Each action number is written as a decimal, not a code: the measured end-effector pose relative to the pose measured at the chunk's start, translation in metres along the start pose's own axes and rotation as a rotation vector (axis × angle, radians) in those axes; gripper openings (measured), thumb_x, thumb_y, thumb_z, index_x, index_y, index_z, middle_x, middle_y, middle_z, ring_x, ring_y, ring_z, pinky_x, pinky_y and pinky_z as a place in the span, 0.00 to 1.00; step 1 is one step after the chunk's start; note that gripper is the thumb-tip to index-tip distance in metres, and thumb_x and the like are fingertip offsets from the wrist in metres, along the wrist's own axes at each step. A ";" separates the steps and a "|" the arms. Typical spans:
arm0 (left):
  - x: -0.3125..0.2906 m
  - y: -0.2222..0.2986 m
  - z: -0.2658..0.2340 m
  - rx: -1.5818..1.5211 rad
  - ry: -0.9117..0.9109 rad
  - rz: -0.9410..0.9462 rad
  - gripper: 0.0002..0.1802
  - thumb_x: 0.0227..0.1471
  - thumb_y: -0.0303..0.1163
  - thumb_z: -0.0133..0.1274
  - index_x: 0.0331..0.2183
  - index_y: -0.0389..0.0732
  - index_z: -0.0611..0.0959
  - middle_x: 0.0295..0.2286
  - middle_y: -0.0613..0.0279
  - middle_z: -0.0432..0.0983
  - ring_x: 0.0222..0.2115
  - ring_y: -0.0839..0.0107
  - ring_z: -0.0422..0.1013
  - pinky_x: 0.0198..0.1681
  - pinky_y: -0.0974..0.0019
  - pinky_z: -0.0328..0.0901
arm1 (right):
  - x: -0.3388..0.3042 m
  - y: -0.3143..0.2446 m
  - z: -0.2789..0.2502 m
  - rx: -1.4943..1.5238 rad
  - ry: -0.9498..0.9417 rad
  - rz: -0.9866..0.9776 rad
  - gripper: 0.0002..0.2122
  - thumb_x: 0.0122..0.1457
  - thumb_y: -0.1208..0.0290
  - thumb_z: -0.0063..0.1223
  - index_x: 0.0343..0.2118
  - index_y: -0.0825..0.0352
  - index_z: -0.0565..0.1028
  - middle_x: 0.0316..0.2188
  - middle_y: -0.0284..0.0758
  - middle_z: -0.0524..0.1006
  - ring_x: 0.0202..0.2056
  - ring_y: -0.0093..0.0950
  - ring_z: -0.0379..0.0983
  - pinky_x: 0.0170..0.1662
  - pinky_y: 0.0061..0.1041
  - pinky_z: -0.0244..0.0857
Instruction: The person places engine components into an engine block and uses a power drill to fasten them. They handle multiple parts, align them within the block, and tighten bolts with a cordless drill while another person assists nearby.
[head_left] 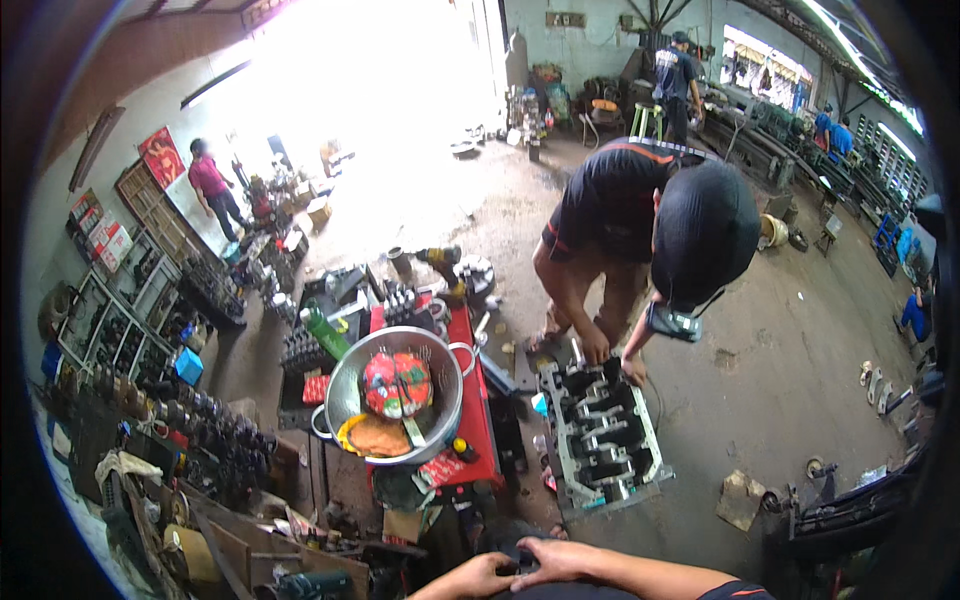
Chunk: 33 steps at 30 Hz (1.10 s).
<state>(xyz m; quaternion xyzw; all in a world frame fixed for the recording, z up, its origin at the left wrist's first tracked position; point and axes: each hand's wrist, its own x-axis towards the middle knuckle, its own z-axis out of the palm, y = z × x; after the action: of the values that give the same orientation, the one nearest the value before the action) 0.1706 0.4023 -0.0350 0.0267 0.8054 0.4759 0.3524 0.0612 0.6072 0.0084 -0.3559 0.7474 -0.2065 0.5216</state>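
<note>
At the lower edge my left hand [483, 577] and my right hand [556, 561] meet in front of my body. Their fingers are curled in against each other. Something dark [508, 540] shows just beyond them, but what the fingers hold, if anything, is hidden. Ahead of my hands, to the right, an engine block [603, 432] lies on a low stand. Across it bends a co-worker [625, 205] in a dark cap, with both hands on the block's far end. Neither of my hands touches the block.
A metal basin [345, 370] with a colourful bundle and an orange item stands on a red-topped bench [477, 400], beside a green bottle [323, 330] and a power drill [440, 256]. Crankshafts [215, 435] line the left. Cardboard [741, 500] lies on the right floor. Other people are farther off.
</note>
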 end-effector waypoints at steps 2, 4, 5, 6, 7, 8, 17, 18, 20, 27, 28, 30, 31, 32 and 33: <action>-0.003 0.004 -0.011 0.088 -0.048 0.071 0.31 0.57 0.52 0.62 0.48 0.32 0.85 0.47 0.42 0.81 0.49 0.52 0.78 0.54 0.56 0.71 | -0.027 -0.002 -0.009 0.087 0.102 -0.092 0.49 0.57 0.35 0.60 0.67 0.74 0.58 0.58 0.59 0.71 0.61 0.48 0.69 0.63 0.39 0.64; -0.010 0.014 -0.018 0.115 -0.112 -0.040 0.31 0.57 0.53 0.61 0.47 0.33 0.84 0.48 0.44 0.80 0.49 0.54 0.77 0.54 0.57 0.70 | -0.070 0.002 -0.029 -0.029 0.052 -0.052 0.45 0.59 0.31 0.52 0.66 0.68 0.63 0.58 0.58 0.71 0.61 0.52 0.68 0.64 0.43 0.63; -0.012 0.022 -0.024 0.136 -0.139 -0.027 0.33 0.58 0.56 0.60 0.48 0.34 0.84 0.48 0.45 0.80 0.50 0.53 0.76 0.55 0.56 0.69 | -0.095 0.006 -0.043 -0.106 0.101 -0.067 0.43 0.60 0.32 0.51 0.66 0.65 0.65 0.58 0.55 0.72 0.61 0.50 0.69 0.64 0.43 0.63; -0.013 0.033 -0.030 0.205 -0.157 -0.029 0.34 0.57 0.57 0.59 0.49 0.35 0.84 0.48 0.45 0.80 0.50 0.52 0.76 0.55 0.56 0.69 | -0.120 0.010 -0.058 -0.093 0.159 -0.075 0.42 0.60 0.33 0.53 0.65 0.66 0.65 0.58 0.55 0.73 0.61 0.50 0.69 0.63 0.42 0.64; -0.015 0.047 -0.037 0.278 -0.169 -0.012 0.35 0.57 0.59 0.58 0.51 0.36 0.83 0.49 0.45 0.80 0.51 0.52 0.76 0.55 0.55 0.69 | -0.143 0.015 -0.073 -0.012 0.186 -0.079 0.42 0.60 0.35 0.56 0.66 0.67 0.64 0.58 0.54 0.72 0.60 0.48 0.70 0.64 0.42 0.65; -0.018 0.065 -0.044 0.366 -0.191 -0.011 0.36 0.57 0.60 0.58 0.52 0.37 0.82 0.49 0.46 0.79 0.51 0.51 0.76 0.56 0.55 0.69 | -0.165 0.019 -0.088 0.121 0.191 -0.021 0.42 0.59 0.38 0.59 0.66 0.68 0.64 0.60 0.53 0.72 0.60 0.46 0.71 0.63 0.40 0.66; -0.030 0.278 -0.157 0.495 0.474 0.743 0.17 0.52 0.42 0.67 0.41 0.44 0.86 0.37 0.63 0.82 0.35 0.65 0.78 0.39 0.63 0.71 | -0.262 0.020 -0.087 0.792 0.135 0.272 0.32 0.61 0.70 0.67 0.66 0.68 0.63 0.58 0.40 0.75 0.59 0.30 0.72 0.62 0.34 0.67; -0.031 0.290 -0.163 0.483 0.443 0.803 0.13 0.46 0.38 0.68 0.35 0.45 0.87 0.33 0.65 0.82 0.31 0.67 0.77 0.36 0.63 0.70 | -0.255 0.019 -0.080 0.743 0.140 0.159 0.29 0.61 0.68 0.67 0.63 0.69 0.67 0.56 0.40 0.76 0.59 0.30 0.72 0.61 0.33 0.68; -0.031 0.305 -0.177 0.443 0.324 0.841 0.14 0.36 0.35 0.64 0.31 0.43 0.86 0.28 0.68 0.79 0.26 0.70 0.75 0.28 0.67 0.66 | -0.237 0.028 -0.075 0.477 0.077 0.016 0.31 0.60 0.66 0.69 0.63 0.69 0.68 0.55 0.41 0.76 0.57 0.30 0.73 0.61 0.33 0.68; 0.076 0.273 -0.138 0.345 0.230 0.834 0.16 0.31 0.36 0.64 0.30 0.44 0.86 0.25 0.71 0.75 0.22 0.75 0.71 0.23 0.68 0.61 | -0.186 0.065 -0.027 1.056 0.278 -0.016 0.35 0.57 0.68 0.71 0.65 0.68 0.66 0.57 0.41 0.76 0.57 0.32 0.73 0.61 0.34 0.67; 0.078 0.265 -0.135 0.328 0.229 0.834 0.15 0.33 0.36 0.65 0.30 0.45 0.85 0.25 0.72 0.75 0.22 0.75 0.71 0.23 0.67 0.61 | -0.185 0.064 -0.025 1.041 0.270 -0.010 0.35 0.57 0.68 0.71 0.65 0.68 0.66 0.56 0.41 0.76 0.57 0.32 0.73 0.61 0.34 0.67; 0.099 0.247 -0.126 0.237 0.218 0.886 0.12 0.41 0.39 0.68 0.29 0.46 0.85 0.27 0.71 0.75 0.23 0.71 0.72 0.25 0.65 0.63 | -0.186 0.062 -0.028 0.820 0.323 0.135 0.35 0.54 0.68 0.73 0.63 0.68 0.68 0.55 0.41 0.77 0.56 0.32 0.75 0.61 0.34 0.68; 0.104 0.241 -0.129 0.190 0.245 0.887 0.12 0.46 0.40 0.69 0.29 0.46 0.85 0.28 0.70 0.76 0.23 0.68 0.73 0.25 0.64 0.65 | -0.189 0.058 -0.033 0.801 0.377 0.199 0.34 0.53 0.67 0.74 0.62 0.68 0.69 0.55 0.41 0.77 0.55 0.32 0.76 0.61 0.34 0.68; 0.101 0.236 -0.133 0.178 0.251 0.814 0.12 0.48 0.41 0.69 0.30 0.46 0.85 0.28 0.68 0.77 0.25 0.67 0.74 0.27 0.63 0.66 | -0.190 0.054 -0.035 0.700 0.499 0.164 0.33 0.53 0.68 0.73 0.61 0.69 0.70 0.53 0.40 0.78 0.53 0.31 0.77 0.60 0.34 0.69; 0.098 0.231 -0.137 0.180 0.262 0.739 0.12 0.50 0.41 0.69 0.31 0.45 0.85 0.27 0.66 0.78 0.26 0.65 0.76 0.28 0.61 0.68 | -0.188 0.051 -0.037 0.754 0.535 0.168 0.31 0.52 0.73 0.73 0.59 0.68 0.70 0.49 0.38 0.80 0.50 0.29 0.77 0.57 0.30 0.69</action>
<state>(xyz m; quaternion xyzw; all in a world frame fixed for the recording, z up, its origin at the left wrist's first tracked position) -0.0516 0.4628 0.1346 0.2845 0.8181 0.4975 0.0481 0.0489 0.7788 0.1064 -0.0139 0.7547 -0.5053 0.4183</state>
